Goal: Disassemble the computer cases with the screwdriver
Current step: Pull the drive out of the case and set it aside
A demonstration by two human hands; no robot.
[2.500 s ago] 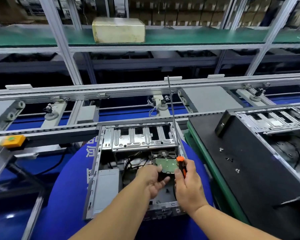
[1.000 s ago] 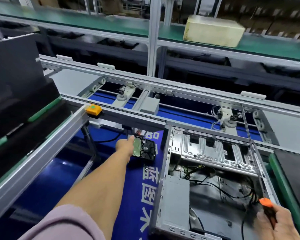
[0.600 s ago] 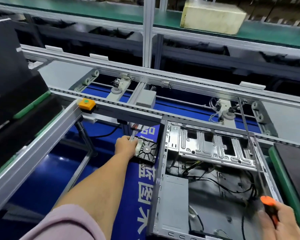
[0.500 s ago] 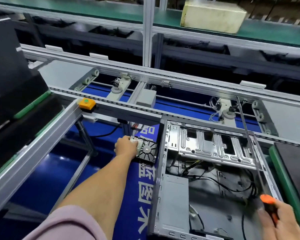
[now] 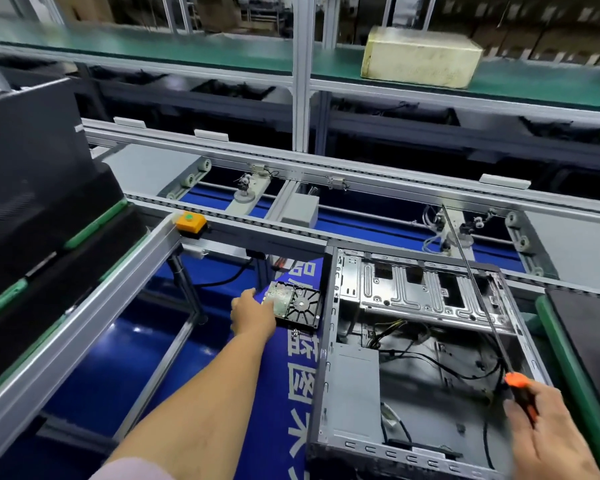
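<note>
Two hands at work, your left hand (image 5: 253,315) loose-fingered, touching the hard drive (image 5: 293,304) on the blue mat (image 5: 278,393) beside the open computer case (image 5: 420,368), your right hand (image 5: 548,431) gripping the screwdriver (image 5: 520,389) over it.

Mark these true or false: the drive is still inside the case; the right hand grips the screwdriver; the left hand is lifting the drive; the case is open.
1. The drive is inside the case. False: it lies on the blue mat beside it.
2. The right hand grips the screwdriver. True.
3. The left hand lifts the drive. False: it rests at its edge.
4. The case is open. True.
</note>
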